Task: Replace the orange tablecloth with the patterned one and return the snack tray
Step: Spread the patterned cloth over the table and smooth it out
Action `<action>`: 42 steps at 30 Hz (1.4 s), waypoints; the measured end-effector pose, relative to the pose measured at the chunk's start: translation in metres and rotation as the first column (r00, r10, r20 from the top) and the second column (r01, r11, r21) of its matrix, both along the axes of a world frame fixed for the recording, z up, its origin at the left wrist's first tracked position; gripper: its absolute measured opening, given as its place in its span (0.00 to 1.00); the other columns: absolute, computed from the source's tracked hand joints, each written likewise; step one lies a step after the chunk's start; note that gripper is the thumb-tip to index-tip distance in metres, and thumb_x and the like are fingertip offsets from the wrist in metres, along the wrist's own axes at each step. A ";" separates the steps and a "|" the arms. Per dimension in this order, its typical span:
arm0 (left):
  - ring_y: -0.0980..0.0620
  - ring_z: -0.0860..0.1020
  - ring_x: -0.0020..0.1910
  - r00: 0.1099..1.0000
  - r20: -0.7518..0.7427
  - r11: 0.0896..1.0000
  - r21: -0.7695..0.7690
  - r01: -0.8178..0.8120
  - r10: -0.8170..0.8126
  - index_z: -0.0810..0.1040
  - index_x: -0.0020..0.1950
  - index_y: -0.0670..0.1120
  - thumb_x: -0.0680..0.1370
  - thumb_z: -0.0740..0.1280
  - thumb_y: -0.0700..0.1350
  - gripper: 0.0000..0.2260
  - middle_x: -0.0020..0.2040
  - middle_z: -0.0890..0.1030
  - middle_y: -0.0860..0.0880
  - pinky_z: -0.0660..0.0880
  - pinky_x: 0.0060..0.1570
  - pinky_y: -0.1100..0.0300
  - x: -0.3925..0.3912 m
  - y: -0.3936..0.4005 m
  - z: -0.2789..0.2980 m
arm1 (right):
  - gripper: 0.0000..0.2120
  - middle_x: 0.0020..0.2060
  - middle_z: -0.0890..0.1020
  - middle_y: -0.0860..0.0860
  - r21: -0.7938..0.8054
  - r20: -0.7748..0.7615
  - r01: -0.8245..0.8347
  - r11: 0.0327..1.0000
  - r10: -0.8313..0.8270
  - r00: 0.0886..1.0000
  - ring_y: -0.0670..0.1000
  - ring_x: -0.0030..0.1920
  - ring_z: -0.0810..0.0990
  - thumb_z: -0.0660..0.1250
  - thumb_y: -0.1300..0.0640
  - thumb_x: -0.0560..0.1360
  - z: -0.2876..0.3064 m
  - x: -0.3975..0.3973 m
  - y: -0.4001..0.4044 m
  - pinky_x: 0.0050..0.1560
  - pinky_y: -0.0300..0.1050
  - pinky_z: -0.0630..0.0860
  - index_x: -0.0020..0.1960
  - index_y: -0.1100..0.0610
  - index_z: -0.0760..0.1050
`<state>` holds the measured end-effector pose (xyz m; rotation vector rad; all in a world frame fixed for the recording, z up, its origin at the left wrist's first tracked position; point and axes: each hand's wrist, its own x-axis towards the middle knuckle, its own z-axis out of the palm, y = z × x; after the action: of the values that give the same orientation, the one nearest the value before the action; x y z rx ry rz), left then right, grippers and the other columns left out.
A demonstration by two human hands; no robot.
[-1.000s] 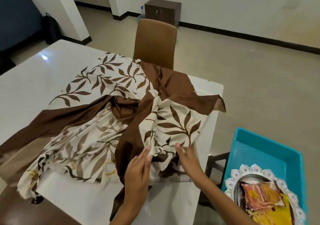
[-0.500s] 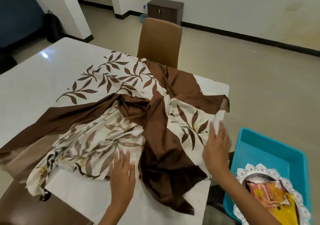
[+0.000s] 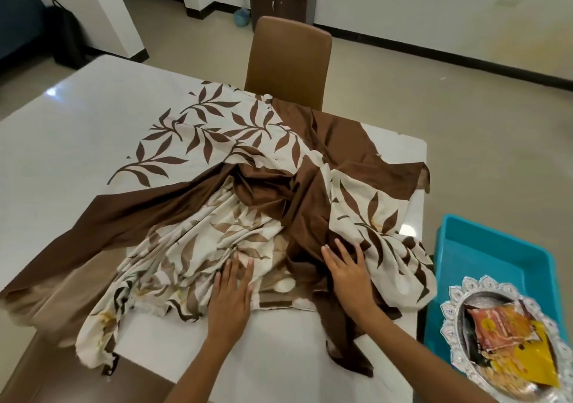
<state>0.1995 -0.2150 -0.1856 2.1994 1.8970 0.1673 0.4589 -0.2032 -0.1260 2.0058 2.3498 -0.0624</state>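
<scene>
**Both hands flat on the crumpled patterned cloth**

We see the patterned tablecloth [image 3: 248, 185], cream with brown leaves and wide brown bands, lying bunched and only partly spread over the white table [image 3: 62, 129]. It is smoothest toward 11 o'clock and heaped in folds at the centre, and its corners trail over the table's near edge at 7 and 5 o'clock.

Our left hand [image 3: 231, 297] rests palm down on the cream folds at 6 o'clock, fingers straight and close together, gripping nothing. Our right hand [image 3: 348, 274] lies just beside it toward 5 o'clock, fingers spread and laid flat on the brown band where it meets the leaf print; it too has hold of nothing that we can make out.

The snack tray [image 3: 459, 306], silver with a scalloped rim, sits off the table at 4 o'clock, resting in a teal plastic bin [image 3: 483, 257]. Orange and yellow snack packets [image 3: 508, 337] lie on it.

A brown chair [image 3: 288, 64] stands at the table's far edge at 12 o'clock, with a dark cabinet [image 3: 282, 2] against the wall behind it.
</scene>
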 end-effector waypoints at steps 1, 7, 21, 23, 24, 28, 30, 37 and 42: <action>0.45 0.60 0.74 1.000 -0.019 1.000 0.026 0.005 -0.005 0.62 0.75 0.48 0.82 0.45 0.50 0.23 0.76 0.59 0.43 0.49 0.72 0.52 -0.013 0.004 -0.001 | 0.32 0.57 0.82 0.52 0.022 0.000 -0.017 1.000 0.017 1.000 0.55 0.62 0.77 0.80 0.63 0.59 0.001 0.008 0.000 0.65 0.61 0.64 0.62 0.58 0.77; 0.39 0.59 0.74 0.966 -0.255 0.959 0.261 0.109 -0.040 0.49 0.76 0.42 0.78 0.48 0.33 0.26 0.76 0.55 0.39 0.53 0.72 0.46 -0.102 0.037 0.019 | 0.31 0.57 0.81 0.53 0.157 -0.018 -0.021 0.987 0.024 1.000 0.56 0.60 0.78 0.81 0.65 0.57 0.013 0.046 -0.024 0.72 0.58 0.57 0.59 0.57 0.79; 0.46 0.56 0.76 0.908 0.085 0.912 -0.001 0.411 -0.409 0.60 0.76 0.50 0.79 0.51 0.58 0.26 0.77 0.56 0.48 0.50 0.71 0.52 0.030 0.003 0.003 | 0.30 0.72 0.66 0.55 -0.129 -0.031 0.266 0.955 -0.272 0.962 0.58 0.71 0.66 0.35 0.45 0.81 -0.031 0.010 -0.039 0.69 0.61 0.60 0.73 0.52 0.65; 0.47 0.57 0.76 0.893 0.125 0.901 0.021 0.434 -0.433 0.61 0.76 0.51 0.80 0.50 0.57 0.25 0.77 0.57 0.48 0.52 0.71 0.54 -0.002 0.010 -0.002 | 0.29 0.70 0.69 0.54 -0.163 -0.026 0.284 0.945 -0.292 0.956 0.56 0.70 0.69 0.35 0.47 0.81 -0.034 0.021 -0.046 0.68 0.60 0.62 0.71 0.52 0.67; 0.49 0.55 0.76 0.886 0.134 0.895 0.024 0.445 -0.444 0.60 0.76 0.51 0.81 0.49 0.57 0.24 0.77 0.56 0.49 0.54 0.71 0.55 -0.023 0.013 -0.004 | 0.29 0.71 0.69 0.53 -0.175 -0.023 0.292 0.940 -0.301 0.953 0.56 0.70 0.69 0.36 0.47 0.81 -0.035 0.024 -0.049 0.68 0.59 0.62 0.71 0.52 0.67; 0.59 0.52 0.75 0.882 0.081 0.883 -0.027 0.468 -0.465 0.56 0.77 0.52 0.81 0.43 0.59 0.25 0.78 0.53 0.51 0.77 0.52 0.63 -0.114 0.030 0.008 | 0.28 0.71 0.69 0.53 -0.136 -0.040 0.292 0.947 -0.300 0.953 0.56 0.71 0.67 0.38 0.47 0.81 -0.038 0.030 -0.062 0.72 0.58 0.56 0.71 0.52 0.67; 0.53 0.64 0.72 0.872 -0.031 0.872 -0.041 0.488 -0.489 0.65 0.74 0.45 0.83 0.41 0.55 0.26 0.75 0.60 0.46 0.71 0.61 0.56 -0.132 0.034 0.022 | 0.24 0.71 0.69 0.55 -0.063 -0.059 0.260 0.964 -0.263 0.963 0.57 0.71 0.66 0.44 0.49 0.81 -0.039 0.028 -0.065 0.75 0.58 0.49 0.70 0.53 0.69; 0.48 0.47 0.77 0.901 0.103 0.906 -0.002 0.423 -0.421 0.51 0.78 0.48 0.81 0.48 0.57 0.27 0.78 0.49 0.47 0.47 0.73 0.50 -0.024 0.011 0.016 | 0.31 0.76 0.53 0.54 -0.065 -0.156 0.180 0.981 -0.189 0.970 0.58 0.76 0.50 0.50 0.38 0.77 -0.034 -0.008 -0.023 0.70 0.64 0.50 0.77 0.48 0.53; 0.51 0.46 0.77 0.898 0.028 0.896 -0.062 0.439 -0.438 0.49 0.78 0.52 0.81 0.47 0.59 0.27 0.78 0.46 0.51 0.45 0.74 0.53 -0.032 0.024 -0.004 | 0.32 0.76 0.41 0.45 -0.183 -0.109 0.144 0.972 -0.166 0.980 0.52 0.77 0.41 0.36 0.32 0.75 -0.051 -0.007 -0.029 0.73 0.58 0.41 0.75 0.44 0.41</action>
<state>0.1670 -0.1911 -0.1899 2.5001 1.3249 0.0370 0.4516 -0.2325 -0.1766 2.1505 2.1605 -0.3954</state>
